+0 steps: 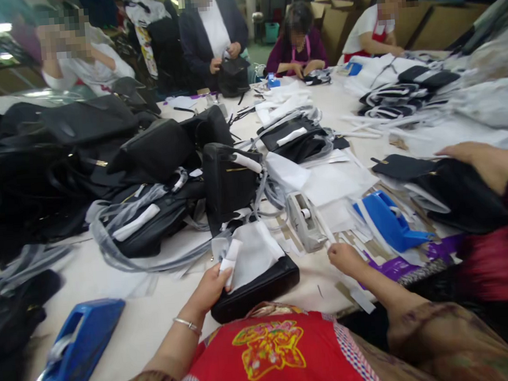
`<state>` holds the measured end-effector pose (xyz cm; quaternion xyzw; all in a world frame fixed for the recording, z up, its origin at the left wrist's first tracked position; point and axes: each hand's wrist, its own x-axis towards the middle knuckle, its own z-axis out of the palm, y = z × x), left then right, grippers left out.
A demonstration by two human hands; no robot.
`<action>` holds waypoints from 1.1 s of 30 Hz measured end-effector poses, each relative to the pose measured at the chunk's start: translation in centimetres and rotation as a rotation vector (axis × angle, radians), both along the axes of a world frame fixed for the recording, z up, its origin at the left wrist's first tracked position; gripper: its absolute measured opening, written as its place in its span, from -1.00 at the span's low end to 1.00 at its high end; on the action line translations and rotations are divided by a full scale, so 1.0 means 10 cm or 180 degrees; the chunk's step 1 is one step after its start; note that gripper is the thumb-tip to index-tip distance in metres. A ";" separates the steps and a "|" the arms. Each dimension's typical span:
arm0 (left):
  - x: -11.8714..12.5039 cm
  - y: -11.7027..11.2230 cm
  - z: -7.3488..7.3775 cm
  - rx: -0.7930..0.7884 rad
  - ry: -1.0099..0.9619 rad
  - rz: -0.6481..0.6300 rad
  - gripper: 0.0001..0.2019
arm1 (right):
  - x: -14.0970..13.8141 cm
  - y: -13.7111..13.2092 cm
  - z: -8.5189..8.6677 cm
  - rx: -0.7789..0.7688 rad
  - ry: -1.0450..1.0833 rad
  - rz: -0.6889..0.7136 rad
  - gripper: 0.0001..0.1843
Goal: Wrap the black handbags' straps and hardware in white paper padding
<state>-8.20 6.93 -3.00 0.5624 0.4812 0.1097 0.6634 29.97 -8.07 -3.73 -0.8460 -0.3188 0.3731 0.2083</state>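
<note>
Close to my body a black bag (261, 287) lies on its side, with a sheet of white paper (256, 251) over it. My left hand (211, 286) grips the bag's handle (232, 261), which is wrapped in white. Beyond the bag stands a grey tape dispenser (305, 224). From it a white strip of tape (325, 227) runs toward me, and my right hand (344, 258) is closed on its near end. The fingertips of that hand are partly hidden.
Blue tape dispensers (389, 221) stand at right and near left (76, 348). Black bags (231, 177) crowd the table's left and middle. A co-worker's arm (482, 160) reaches in at right over another black bag (458, 188). Several people work across the table.
</note>
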 end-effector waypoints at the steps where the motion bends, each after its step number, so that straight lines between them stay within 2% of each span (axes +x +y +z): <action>1: 0.00 -0.01 0.01 0.0044 0.0016 0.0000 -0.56 | -0.05 -0.01 0.07 0.0010 -0.0030 0.0346 -0.81; 3: -0.01 -0.02 0.01 0.0090 0.0033 0.0010 -0.56 | -0.24 0.02 0.27 0.0123 0.0176 0.1129 -0.80; 5: -0.02 -0.02 0.01 0.0125 0.0027 0.0051 -0.57 | -0.56 0.16 0.54 0.0356 0.0689 0.1735 -0.76; 7: -0.03 -0.03 0.01 0.0176 0.0037 0.0100 -0.58 | -0.98 0.39 0.76 0.0656 0.1008 0.2166 -0.72; 9: -0.04 -0.04 0.00 0.0203 0.0033 0.0142 -0.59 | -1.41 0.67 0.85 0.0822 0.1063 0.2394 -0.71; 11: -0.05 -0.05 -0.01 0.0182 -0.0062 0.0179 -0.59 | -1.77 0.92 0.76 0.0876 0.1033 0.2367 -0.70; 13: -0.06 -0.06 -0.03 0.0130 -0.0190 0.0199 -0.58 | -2.00 1.11 0.55 0.0808 0.0941 0.2237 -0.70; 16: -0.08 -0.06 -0.08 0.0084 -0.0284 0.0210 -0.58 | -2.12 1.25 0.26 0.0695 0.0742 0.2116 -0.71; 18: -0.09 -0.05 -0.11 0.0077 -0.0302 0.0256 -0.59 | -2.11 1.28 0.16 0.0651 0.0641 0.2111 -0.72; 22: -0.10 -0.05 -0.15 -0.0017 -0.0413 0.0353 -0.60 | -2.09 1.30 0.10 0.0537 0.0462 0.2039 -0.67; 29: -0.10 -0.04 -0.14 -0.0074 -0.0523 0.0287 -0.61 | -2.21 1.36 0.14 0.0288 -0.0048 0.1858 -0.59; 33: -0.11 -0.04 -0.13 -0.0060 -0.0511 0.0311 -0.60 | -2.23 1.40 0.14 0.0327 -0.0222 0.1857 -0.55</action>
